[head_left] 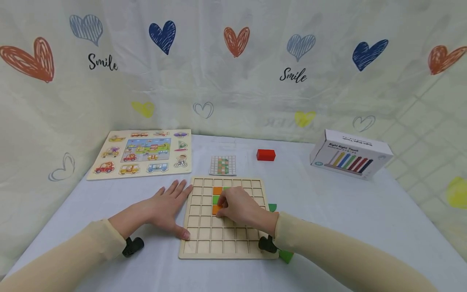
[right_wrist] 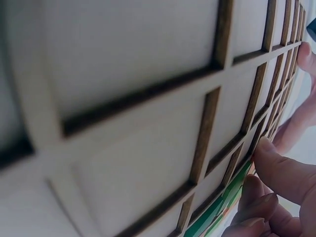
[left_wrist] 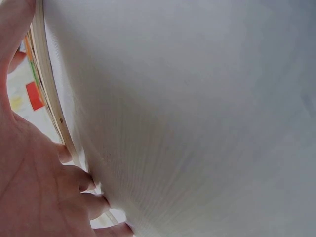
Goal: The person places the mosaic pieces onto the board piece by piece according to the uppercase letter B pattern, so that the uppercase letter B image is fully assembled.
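Orange tile, the lowest of three pieces in one column of the wooden grid board, is the working piece; clock readings from board centre, 12 facing away from the person. Above it sit the green tile and the upper orange tile. Right hand: fingers curled, thumb and fingertips pinching the working piece from above; exact contact partly covered by the fingers. Left hand: fingers straight and spread, at the board's 9 o'clock edge, thumb reaching onto the rim. Step in hand, judged: seating the tile in its cell. Good practice: square its edges to the ridges, lower it level, then press flat before letting go; keep the left hand bracing so the frame cannot skid; check colour and cell against the pattern card at 12. Position: tile just off centre toward 11 o'clock, at 9 o'clock from the right hand's middle, touching its fingertips; at 3 o'clock from the left hand, well apart from it.
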A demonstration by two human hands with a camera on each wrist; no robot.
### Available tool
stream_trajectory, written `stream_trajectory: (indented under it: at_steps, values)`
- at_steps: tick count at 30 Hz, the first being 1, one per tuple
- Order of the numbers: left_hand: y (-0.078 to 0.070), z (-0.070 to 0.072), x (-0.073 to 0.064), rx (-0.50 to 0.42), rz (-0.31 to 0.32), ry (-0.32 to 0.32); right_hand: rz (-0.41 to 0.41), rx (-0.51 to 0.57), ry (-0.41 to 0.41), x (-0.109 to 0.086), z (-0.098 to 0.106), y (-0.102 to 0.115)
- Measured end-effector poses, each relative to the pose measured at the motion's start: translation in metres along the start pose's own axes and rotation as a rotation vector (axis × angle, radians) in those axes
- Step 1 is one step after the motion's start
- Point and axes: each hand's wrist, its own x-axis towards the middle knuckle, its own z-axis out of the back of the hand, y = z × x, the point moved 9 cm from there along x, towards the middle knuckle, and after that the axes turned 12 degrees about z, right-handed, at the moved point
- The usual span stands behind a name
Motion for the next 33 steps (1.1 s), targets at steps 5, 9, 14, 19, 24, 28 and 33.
stream_trajectory:
  at_steps: [5,9,14,19,24,28,33]
  values:
    - [0.003,-0.003,0.002,-0.005,0.011,0.011,-0.004,0.01,0.009,-0.001,0.0,-0.001]
    - [0.004,-0.004,0.003,-0.003,0.009,0.009,-0.023,0.031,0.013,-0.006,0.005,-0.003]
    - [0.002,-0.003,0.002,-0.005,0.004,0.009,-0.04,0.057,-0.028,-0.017,0.022,-0.015]
    - [-0.001,0.0,-0.001,-0.001,-0.005,0.003,-0.069,0.047,-0.07,-0.033,0.043,-0.041]
    - [-0.003,0.002,-0.002,0.002,-0.01,0.0,-0.133,0.032,-0.08,-0.055,0.063,-0.071]
    - [-0.002,0.001,-0.001,0.004,-0.005,0.003,-0.148,0.026,-0.076,-0.073,0.075,-0.088]
    - [0.0,0.0,0.0,0.0,0.007,0.012,-0.14,0.041,-0.044,-0.092,0.081,-0.104]
